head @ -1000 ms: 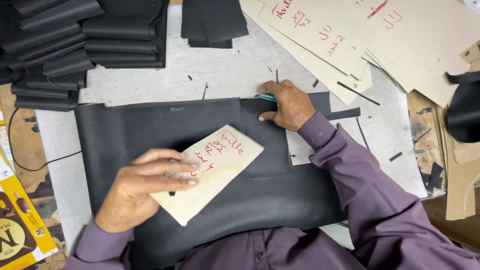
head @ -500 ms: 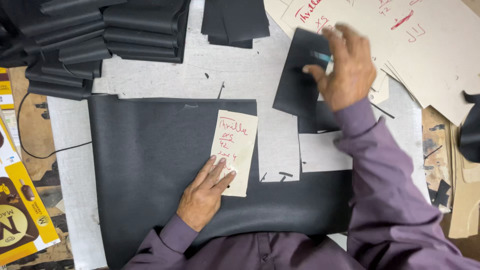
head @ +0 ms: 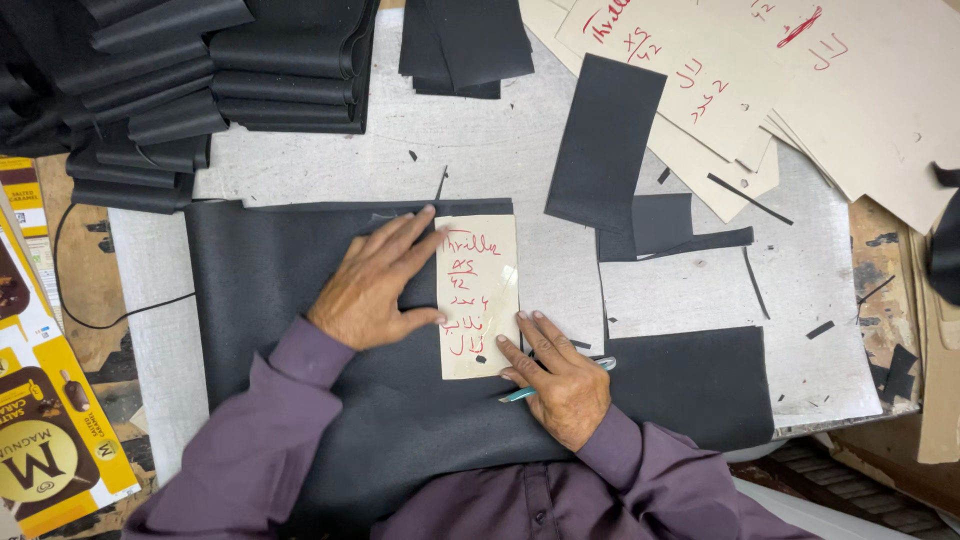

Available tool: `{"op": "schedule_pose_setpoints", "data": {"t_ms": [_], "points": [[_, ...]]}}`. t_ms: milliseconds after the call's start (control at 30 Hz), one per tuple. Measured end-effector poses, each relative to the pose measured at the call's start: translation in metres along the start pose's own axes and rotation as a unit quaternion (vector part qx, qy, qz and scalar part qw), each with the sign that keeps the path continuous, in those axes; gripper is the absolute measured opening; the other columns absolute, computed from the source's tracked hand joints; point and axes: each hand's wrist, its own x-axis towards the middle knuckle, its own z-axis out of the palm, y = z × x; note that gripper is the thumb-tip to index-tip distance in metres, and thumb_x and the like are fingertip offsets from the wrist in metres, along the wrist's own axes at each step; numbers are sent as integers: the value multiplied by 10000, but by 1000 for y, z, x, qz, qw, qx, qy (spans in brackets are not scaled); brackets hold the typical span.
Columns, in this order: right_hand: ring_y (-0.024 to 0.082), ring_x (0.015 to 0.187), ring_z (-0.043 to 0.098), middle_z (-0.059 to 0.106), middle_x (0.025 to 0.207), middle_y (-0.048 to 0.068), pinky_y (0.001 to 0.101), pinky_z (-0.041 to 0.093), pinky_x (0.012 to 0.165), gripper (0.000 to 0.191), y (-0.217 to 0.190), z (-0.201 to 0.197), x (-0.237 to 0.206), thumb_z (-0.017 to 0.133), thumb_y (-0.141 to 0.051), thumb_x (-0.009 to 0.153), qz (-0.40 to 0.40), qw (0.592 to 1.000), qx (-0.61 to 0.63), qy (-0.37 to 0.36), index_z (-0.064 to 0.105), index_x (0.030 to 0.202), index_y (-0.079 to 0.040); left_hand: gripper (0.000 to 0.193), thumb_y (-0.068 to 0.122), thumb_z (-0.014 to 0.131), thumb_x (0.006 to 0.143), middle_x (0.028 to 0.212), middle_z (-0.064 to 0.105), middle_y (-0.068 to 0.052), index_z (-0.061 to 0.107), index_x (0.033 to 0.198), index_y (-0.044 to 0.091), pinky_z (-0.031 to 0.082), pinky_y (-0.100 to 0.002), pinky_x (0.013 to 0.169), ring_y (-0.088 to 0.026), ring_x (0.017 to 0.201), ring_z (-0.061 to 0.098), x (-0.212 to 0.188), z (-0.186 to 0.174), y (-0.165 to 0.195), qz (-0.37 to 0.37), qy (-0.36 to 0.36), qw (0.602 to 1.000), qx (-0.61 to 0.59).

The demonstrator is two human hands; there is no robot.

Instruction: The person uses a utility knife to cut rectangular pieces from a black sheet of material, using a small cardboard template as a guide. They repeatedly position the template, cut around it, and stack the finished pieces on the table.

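Note:
A large black sheet (head: pixel 270 290) lies flat on the metal table (head: pixel 500 150). A small cream card template (head: pixel 478 295) with red handwriting rests on its top right part. My left hand (head: pixel 375 280) lies flat on the sheet, fingers spread, with its fingertips at the template's left edge. My right hand (head: pixel 555 375) holds a thin teal-handled cutting tool (head: pixel 520 394) and presses its fingertips on the template's lower right corner. A cut black rectangle (head: pixel 603 140) lies apart, up and to the right of the template.
Stacks of cut black pieces stand at the top left (head: pixel 160 90) and top middle (head: pixel 465 45). Large cream card templates (head: pixel 800 80) overlap at the top right. Yellow printed boxes (head: pixel 50 430) lie at the left edge. Thin black scraps (head: pixel 748 198) are scattered on the right.
My right hand set the cut black rectangle down at the upper right and came back to the template's lower corner. My left hand shifted from below the template to its left edge.

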Motion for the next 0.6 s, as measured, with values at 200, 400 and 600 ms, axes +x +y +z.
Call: {"op": "schedule_pose_setpoints", "data": {"t_ms": [200,400,600], "points": [[289,1233,660,717,1277,110,332,602,822,387,-6,2,-4,800,-251,839,-3,998,-13,54,762,1207,-136,927,528,850,696,1590,444,-35,518,1470,139,303,-438,1126,-269,1462,340,21,2,-32,21,-40,999,16],[268,1203,687,751,1187,96,328,603,807,344,-2,8,-10,820,-223,830,2,997,1,83,768,1145,-95,919,581,801,740,1589,437,0,505,1491,141,285,-420,1108,-269,1449,330,16,13,-32,17,-26,999,31],[265,1204,686,755,1173,93,323,604,817,338,-3,8,-12,816,-230,835,-3,996,-3,84,768,1139,-91,909,591,765,764,1594,433,-3,489,1499,134,291,-415,1087,-276,1449,327,15,14,-33,19,-28,999,31]]}}
